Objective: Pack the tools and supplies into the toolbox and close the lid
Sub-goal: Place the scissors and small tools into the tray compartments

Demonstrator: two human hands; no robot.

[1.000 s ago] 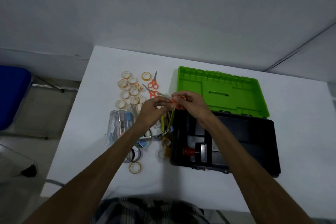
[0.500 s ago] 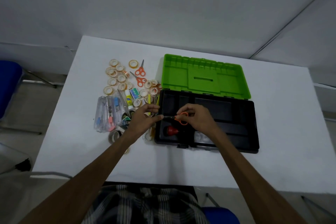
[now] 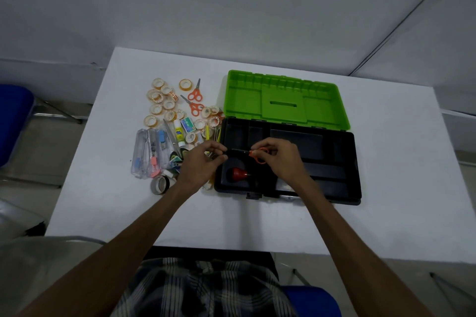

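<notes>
Fingers of the right hand (image 3: 279, 159) pinch the orange scissors (image 3: 253, 154) by the handle, left hand (image 3: 203, 162) pinching the blade tip, over the toolbox (image 3: 332, 188). Recommend lowering flat into a compartment.

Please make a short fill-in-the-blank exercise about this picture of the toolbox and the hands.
1. The toolbox lid is ____ in colour.
2. Both hands hold a pair of scissors with ____ handles above the black tray.
3. The right hand grips the scissors at the ____ end.
4. The tape rolls lie on the table to the ____ of the toolbox.

Missing words: green; orange; handle; left
</notes>
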